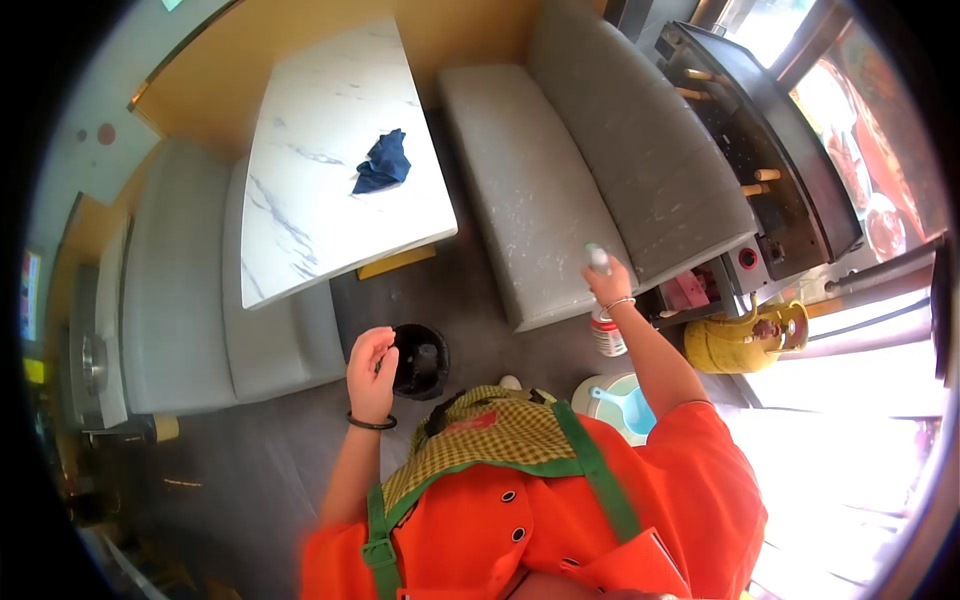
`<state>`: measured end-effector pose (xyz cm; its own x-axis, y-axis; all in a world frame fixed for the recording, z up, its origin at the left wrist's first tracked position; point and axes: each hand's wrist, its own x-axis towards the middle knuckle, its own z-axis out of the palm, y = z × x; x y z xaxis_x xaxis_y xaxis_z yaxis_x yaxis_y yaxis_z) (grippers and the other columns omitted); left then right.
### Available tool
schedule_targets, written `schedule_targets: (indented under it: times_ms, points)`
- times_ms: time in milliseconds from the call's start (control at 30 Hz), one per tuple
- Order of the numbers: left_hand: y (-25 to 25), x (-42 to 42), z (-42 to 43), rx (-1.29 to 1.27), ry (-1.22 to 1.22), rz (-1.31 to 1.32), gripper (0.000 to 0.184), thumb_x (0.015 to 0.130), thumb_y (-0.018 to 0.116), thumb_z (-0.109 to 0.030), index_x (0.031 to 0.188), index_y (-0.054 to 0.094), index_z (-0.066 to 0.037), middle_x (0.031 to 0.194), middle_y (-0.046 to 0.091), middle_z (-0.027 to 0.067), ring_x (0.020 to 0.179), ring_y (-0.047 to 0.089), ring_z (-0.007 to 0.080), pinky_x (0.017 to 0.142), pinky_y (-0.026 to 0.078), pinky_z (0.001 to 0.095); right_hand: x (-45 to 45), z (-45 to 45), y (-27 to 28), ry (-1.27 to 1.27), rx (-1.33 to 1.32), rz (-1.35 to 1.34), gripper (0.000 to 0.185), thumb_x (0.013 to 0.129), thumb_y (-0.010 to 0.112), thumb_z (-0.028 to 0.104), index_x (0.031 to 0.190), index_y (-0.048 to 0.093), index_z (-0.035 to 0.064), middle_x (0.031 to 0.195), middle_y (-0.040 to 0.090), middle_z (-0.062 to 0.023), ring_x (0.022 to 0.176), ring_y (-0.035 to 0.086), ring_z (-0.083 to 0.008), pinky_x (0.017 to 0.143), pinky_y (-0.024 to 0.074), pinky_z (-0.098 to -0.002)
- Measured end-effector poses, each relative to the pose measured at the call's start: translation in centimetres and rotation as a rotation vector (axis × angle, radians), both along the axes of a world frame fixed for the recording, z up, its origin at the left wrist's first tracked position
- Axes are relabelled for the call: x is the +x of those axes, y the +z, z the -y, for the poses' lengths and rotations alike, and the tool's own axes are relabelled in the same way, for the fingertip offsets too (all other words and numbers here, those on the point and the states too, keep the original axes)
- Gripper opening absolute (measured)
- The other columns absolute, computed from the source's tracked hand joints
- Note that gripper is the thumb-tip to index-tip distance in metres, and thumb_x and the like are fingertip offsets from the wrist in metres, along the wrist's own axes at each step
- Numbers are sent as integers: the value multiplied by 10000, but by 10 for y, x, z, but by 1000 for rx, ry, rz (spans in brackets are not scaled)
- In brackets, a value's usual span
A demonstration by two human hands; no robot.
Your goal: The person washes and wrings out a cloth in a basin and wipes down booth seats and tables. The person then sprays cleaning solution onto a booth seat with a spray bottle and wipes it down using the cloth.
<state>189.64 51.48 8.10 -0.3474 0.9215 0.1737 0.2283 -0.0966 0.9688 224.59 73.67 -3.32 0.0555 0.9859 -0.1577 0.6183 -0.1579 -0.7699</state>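
Note:
My right hand (610, 285) is wrapped round the neck of a spray bottle (608, 336). Its white and green top points toward the grey bench seat (530, 190), and a red and white label shows below my hand. Whitish specks and streaks mark the seat. My left hand (372, 362) is raised in front of me, its fingers loosely bent, the thumb apart and nothing visible in it. Just beyond it, on the floor, is a black bin (422, 362). A crumpled dark blue cloth (383, 162) lies on the white marbled table (320, 110).
A second grey bench (175, 290) stands left of the table. At right are a black grill unit (765, 140) with wooden handles and a yellow gas cylinder (735, 342). Near my feet sits a pale bucket (590, 392) with a light blue scoop (630, 408).

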Motion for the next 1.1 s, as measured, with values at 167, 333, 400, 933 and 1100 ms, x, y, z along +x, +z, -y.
schedule_targets:
  times_ms: [167,333,400,933,1100]
  points:
    - [2,-28,39,-121,-66,-169,285,754,584,-19,1034,531,-11,1013,523,66,902,515,150,795,408,257,-148,69,67,248,100,-558,352,693,716,259,942,567,60,818,613,-83,750,573,-170,690,454,-312]
    - [12,-61,72,-61,-79,-339,432,733,631,-96,1128,475,-16,1077,508,127,984,509,249,829,401,327,-307,172,124,633,294,-761,400,705,707,241,1001,535,33,846,556,-108,775,533,-220,722,434,-319]
    - [18,-80,83,81,29,-505,430,739,627,-115,1124,472,1,1095,511,153,1014,507,282,841,400,356,-346,209,147,748,368,-594,480,708,678,281,1084,510,34,1023,532,-167,1003,460,-336,882,366,-392]
    - [-44,-252,21,22,391,14,385,762,619,-53,1107,461,11,1059,531,112,945,536,192,821,431,305,-396,48,65,871,285,-9,444,691,642,206,1086,535,37,1106,499,-206,1058,469,-338,932,374,-365]
    - [-44,-296,-73,-104,466,-88,380,737,635,-49,1077,480,25,1009,553,118,921,547,197,815,430,305,-384,-99,16,561,318,127,493,700,642,150,1155,479,56,1144,469,-214,1030,487,-364,898,403,-395]
